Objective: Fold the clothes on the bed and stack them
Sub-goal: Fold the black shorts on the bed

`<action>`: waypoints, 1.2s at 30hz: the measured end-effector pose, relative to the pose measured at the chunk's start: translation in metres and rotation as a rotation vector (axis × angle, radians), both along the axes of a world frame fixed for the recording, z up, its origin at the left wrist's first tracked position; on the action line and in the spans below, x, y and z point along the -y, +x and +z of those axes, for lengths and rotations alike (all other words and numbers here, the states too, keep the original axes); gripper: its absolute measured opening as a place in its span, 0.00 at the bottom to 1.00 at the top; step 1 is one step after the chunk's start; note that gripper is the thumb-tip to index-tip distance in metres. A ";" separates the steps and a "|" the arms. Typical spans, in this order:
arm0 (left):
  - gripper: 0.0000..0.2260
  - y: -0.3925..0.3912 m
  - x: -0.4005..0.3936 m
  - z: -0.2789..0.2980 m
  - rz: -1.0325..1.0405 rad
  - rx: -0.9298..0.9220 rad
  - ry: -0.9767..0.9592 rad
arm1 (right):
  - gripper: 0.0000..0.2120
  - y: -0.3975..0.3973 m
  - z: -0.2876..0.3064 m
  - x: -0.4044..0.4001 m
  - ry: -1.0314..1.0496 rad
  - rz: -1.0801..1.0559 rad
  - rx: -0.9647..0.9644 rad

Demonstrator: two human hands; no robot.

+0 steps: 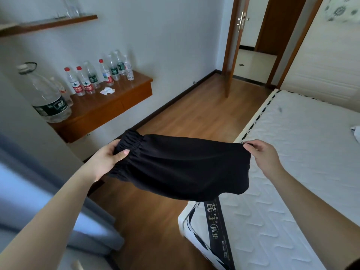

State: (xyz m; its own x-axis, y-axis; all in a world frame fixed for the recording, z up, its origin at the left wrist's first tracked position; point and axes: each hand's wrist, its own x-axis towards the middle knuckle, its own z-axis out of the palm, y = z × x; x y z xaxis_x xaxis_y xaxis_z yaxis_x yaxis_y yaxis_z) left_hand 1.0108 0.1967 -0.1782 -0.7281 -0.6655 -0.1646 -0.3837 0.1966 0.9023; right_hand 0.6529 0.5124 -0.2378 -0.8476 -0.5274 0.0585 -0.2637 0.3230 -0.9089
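Note:
A pair of black shorts with an elastic waistband hangs stretched in the air between my hands, above the floor beside the bed's corner. My left hand grips the gathered waistband at the left. My right hand pinches the hem end at the right, over the edge of the bed. The bed is a white quilted mattress with a black-and-white border. A small piece of white cloth shows at the far right edge on the mattress.
A wooden wall shelf at the left holds several water bottles and a large bottle. Wooden floor runs to an open door. A grey-blue curtain hangs at the lower left.

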 end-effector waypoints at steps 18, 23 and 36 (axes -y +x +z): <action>0.21 -0.133 0.108 0.020 -0.112 0.062 -0.115 | 0.08 -0.095 -0.019 0.105 0.064 -0.138 -0.068; 0.17 -0.160 0.151 0.015 -0.080 0.032 -0.149 | 0.12 -0.104 -0.019 0.142 0.051 -0.225 -0.026; 0.18 -0.235 0.319 0.004 -0.262 -0.003 -0.150 | 0.10 -0.080 -0.014 0.253 0.011 -0.497 -0.058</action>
State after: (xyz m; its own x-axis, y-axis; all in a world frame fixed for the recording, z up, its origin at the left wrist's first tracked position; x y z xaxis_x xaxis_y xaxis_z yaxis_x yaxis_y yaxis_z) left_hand 0.7755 -0.1226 -0.1743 -0.8784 -0.4718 -0.0762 -0.2996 0.4193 0.8570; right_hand 0.5732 0.2594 -0.2518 -0.9921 -0.0615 0.1097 -0.1255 0.4317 -0.8933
